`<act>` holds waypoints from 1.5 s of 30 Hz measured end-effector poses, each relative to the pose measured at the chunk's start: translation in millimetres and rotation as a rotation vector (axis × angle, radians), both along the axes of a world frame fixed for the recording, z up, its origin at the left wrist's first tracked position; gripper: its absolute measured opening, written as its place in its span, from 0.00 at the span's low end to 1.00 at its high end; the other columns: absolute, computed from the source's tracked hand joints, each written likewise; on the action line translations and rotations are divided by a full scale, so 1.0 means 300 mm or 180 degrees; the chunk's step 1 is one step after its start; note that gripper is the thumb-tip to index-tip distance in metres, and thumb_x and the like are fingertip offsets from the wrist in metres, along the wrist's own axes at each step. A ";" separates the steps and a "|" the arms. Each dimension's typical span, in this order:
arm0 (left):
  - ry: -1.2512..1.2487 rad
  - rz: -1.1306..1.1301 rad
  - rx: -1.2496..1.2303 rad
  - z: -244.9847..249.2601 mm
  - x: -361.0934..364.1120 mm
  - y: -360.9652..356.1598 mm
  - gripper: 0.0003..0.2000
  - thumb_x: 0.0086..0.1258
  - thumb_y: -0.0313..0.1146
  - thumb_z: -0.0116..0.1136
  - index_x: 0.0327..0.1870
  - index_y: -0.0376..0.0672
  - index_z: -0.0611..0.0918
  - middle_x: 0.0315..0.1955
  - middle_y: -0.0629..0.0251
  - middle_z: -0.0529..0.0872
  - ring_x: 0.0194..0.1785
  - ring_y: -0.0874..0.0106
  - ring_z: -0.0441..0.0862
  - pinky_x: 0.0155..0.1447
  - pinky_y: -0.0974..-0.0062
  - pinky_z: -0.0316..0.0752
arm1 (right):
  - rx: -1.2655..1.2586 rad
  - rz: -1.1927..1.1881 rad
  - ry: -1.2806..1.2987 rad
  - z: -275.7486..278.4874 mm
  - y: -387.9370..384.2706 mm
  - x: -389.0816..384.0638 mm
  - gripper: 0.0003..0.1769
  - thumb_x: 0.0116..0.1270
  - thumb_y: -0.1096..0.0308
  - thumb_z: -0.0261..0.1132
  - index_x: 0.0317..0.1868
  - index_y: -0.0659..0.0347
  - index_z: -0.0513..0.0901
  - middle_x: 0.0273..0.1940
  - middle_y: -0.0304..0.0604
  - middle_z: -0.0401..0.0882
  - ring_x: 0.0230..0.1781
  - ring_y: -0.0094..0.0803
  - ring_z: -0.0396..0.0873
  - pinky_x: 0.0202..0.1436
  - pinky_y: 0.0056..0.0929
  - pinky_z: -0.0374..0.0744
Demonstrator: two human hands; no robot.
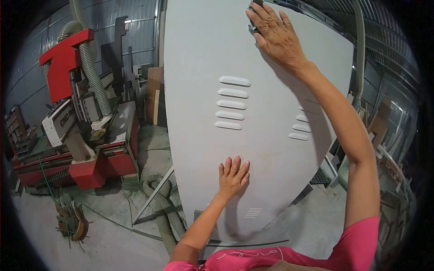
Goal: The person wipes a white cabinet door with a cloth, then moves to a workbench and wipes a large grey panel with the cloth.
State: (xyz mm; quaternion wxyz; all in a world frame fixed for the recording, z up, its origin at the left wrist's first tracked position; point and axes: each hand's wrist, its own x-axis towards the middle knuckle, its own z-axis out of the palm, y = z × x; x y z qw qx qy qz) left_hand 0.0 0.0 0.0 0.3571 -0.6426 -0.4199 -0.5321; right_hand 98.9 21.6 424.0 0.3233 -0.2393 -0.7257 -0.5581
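A large white panel (194,54) with raised louvre slots (234,81) stands upright in front of me. Low on its face my left hand (233,175) rests flat with its fingers spread, holding nothing. Up at the panel's top edge, my right hand (274,34) presses a dark pad (256,3), which resembles sandpaper, against the surface. Most of that pad is hidden under the fingers. More louvre slots (298,136) lie partly in the shadow of my right arm, and a small vent (252,212) sits below my left hand.
At left stands a red and white CNC machine (63,119) with a ribbed hose (96,79). Another hose (165,221) and a metal bar (153,195) lie by the panel's lower left. Offcuts (72,221) are on the floor; boards (379,119) lean at right.
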 end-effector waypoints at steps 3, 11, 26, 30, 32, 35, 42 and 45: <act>-0.0132 -0.0075 -0.0143 -0.014 0.021 -0.034 0.27 0.65 0.45 0.58 0.67 0.60 0.71 0.74 0.62 0.54 0.78 0.58 0.42 0.76 0.54 0.31 | 0.0522 0.0573 -0.0008 -0.049 0.029 -0.029 0.39 0.61 0.58 0.64 0.72 0.42 0.59 0.75 0.31 0.52 0.75 0.32 0.50 0.78 0.41 0.44; 0.0131 -0.0273 -0.0245 0.006 -0.047 -0.052 0.27 0.64 0.39 0.57 0.67 0.59 0.71 0.74 0.63 0.54 0.78 0.58 0.42 0.77 0.55 0.31 | 0.0329 0.0179 -0.1560 0.034 -0.038 -0.028 0.35 0.60 0.62 0.61 0.70 0.40 0.64 0.73 0.34 0.57 0.74 0.30 0.53 0.76 0.46 0.49; -0.0038 -0.0356 -0.0412 -0.015 -0.042 -0.068 0.27 0.62 0.35 0.55 0.66 0.58 0.72 0.74 0.62 0.56 0.78 0.57 0.43 0.76 0.53 0.31 | -0.0133 0.0741 -0.2670 -0.210 -0.007 -0.321 0.23 0.65 0.61 0.57 0.62 0.39 0.71 0.71 0.32 0.61 0.74 0.31 0.55 0.77 0.50 0.48; -0.0157 -0.0194 -0.0220 -0.032 -0.015 -0.050 0.26 0.61 0.34 0.55 0.65 0.57 0.74 0.73 0.62 0.58 0.78 0.57 0.43 0.76 0.53 0.31 | 0.0314 0.0894 -0.1165 0.035 0.018 -0.373 0.34 0.61 0.67 0.59 0.69 0.42 0.65 0.72 0.34 0.59 0.73 0.31 0.57 0.74 0.51 0.49; -0.0259 -0.0237 -0.0134 -0.035 -0.005 -0.047 0.25 0.62 0.32 0.53 0.64 0.55 0.75 0.73 0.62 0.59 0.78 0.57 0.44 0.76 0.53 0.31 | 0.0676 0.0584 -0.0513 0.112 0.007 -0.432 0.27 0.72 0.59 0.48 0.69 0.56 0.63 0.71 0.47 0.59 0.74 0.42 0.53 0.74 0.54 0.49; -0.0284 -0.0282 -0.0151 -0.044 -0.009 -0.043 0.24 0.63 0.33 0.53 0.63 0.54 0.75 0.73 0.61 0.59 0.78 0.58 0.44 0.77 0.54 0.31 | 0.0534 0.0985 -0.0025 0.081 0.020 -0.515 0.26 0.71 0.58 0.50 0.67 0.54 0.66 0.70 0.47 0.61 0.72 0.42 0.56 0.73 0.54 0.51; -0.0146 -0.0140 -0.0220 -0.107 -0.038 -0.073 0.26 0.64 0.36 0.55 0.66 0.54 0.71 0.74 0.61 0.54 0.78 0.57 0.44 0.77 0.54 0.33 | -0.0103 0.1023 -0.0942 -0.557 0.005 -0.637 0.33 0.61 0.61 0.61 0.68 0.46 0.66 0.71 0.41 0.60 0.73 0.40 0.56 0.72 0.54 0.53; -0.0360 -0.0583 -0.0672 -0.187 -0.072 -0.166 0.27 0.62 0.36 0.58 0.66 0.52 0.71 0.72 0.58 0.58 0.76 0.56 0.49 0.76 0.52 0.43 | -0.0434 0.1097 -0.1672 -0.961 0.017 -0.589 0.31 0.65 0.64 0.52 0.70 0.53 0.63 0.74 0.45 0.53 0.76 0.43 0.48 0.76 0.55 0.43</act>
